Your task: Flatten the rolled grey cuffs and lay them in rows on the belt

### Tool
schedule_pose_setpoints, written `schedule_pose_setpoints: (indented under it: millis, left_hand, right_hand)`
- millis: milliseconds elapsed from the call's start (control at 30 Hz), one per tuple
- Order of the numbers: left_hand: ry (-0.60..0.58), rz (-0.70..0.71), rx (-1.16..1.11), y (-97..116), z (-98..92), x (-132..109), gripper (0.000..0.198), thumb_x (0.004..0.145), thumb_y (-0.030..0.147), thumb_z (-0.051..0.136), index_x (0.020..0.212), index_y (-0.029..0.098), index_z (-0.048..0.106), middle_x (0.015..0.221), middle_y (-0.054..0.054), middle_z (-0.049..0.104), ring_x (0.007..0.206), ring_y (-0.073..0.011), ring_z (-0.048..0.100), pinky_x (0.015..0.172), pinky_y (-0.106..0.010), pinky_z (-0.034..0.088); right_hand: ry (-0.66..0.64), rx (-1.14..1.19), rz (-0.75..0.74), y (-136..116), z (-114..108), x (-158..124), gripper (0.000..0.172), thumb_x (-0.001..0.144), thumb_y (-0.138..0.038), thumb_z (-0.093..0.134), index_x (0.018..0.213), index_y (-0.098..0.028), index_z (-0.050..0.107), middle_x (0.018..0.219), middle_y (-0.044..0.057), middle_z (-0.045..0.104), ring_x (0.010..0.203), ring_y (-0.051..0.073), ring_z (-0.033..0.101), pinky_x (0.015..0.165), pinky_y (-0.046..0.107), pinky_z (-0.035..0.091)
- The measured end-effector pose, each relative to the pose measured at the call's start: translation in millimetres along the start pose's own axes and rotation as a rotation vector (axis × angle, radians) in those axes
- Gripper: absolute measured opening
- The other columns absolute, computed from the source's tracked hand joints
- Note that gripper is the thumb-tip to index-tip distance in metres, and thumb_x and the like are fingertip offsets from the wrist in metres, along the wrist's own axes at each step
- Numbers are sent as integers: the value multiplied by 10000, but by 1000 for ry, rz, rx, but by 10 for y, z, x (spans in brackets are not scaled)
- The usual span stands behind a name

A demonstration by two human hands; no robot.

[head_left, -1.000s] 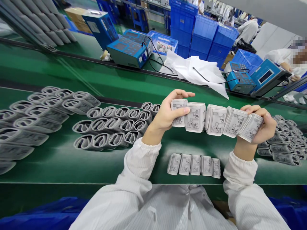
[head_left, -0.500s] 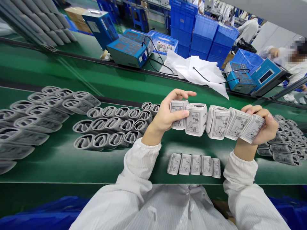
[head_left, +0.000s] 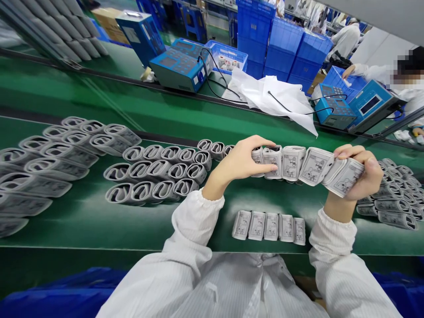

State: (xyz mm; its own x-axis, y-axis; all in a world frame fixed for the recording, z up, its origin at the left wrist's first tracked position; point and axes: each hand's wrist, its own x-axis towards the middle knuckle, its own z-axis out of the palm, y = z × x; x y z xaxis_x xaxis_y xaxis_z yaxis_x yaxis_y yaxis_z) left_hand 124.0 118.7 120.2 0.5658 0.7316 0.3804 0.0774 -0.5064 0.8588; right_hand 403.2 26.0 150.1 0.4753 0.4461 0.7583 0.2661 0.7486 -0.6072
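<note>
Above the green bench (head_left: 159,225), the left hand (head_left: 247,159) was partly closed about one end of a row of folded cuffs (head_left: 293,163) — held clear of the bench, printed sides showing — while the right hand (head_left: 362,174) curled firmly round the other end. Just below, five flattened cuffs (head_left: 271,226) lay side by side. Rolled cuffs (head_left: 158,171) stood massed to the left, another pile (head_left: 397,194) to the right. Farther off, white sheets (head_left: 274,95) lay between blue machines (head_left: 180,66).
</note>
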Motion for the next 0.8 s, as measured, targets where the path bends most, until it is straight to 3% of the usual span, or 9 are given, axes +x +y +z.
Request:
schedule_pose_setpoints:
  millis: [167,400,800]
  left_hand:
    - [62,-29,86,26,89,2,492,758,563,1002,1090,228,860,1171,-110,846,1080,-339,797,997,-484,614]
    - [201,9,116,1,187,32,301,858,525,870,888,228,832,987,-80,851,923,-283,776,888,-438,590]
    - [241,-63,-2,32,143,46,367,979,499,681,764,228,804,877,-65,831,860,-256,737,830,-403,555]
  right_hand:
    - [0,9,-33,-12,10,-5,482,963,-495,607,550,-270,508,615,57,559,581,238,565,575,447,441]
    - [2,10,-33,-54,55,-32,494,938,-513,639,550,-257,472,621,62,559,570,231,552,561,457,425]
    - [7,82,-3,72,-36,15,490,994,-485,583,557,-270,526,626,55,561,594,243,533,590,440,419]
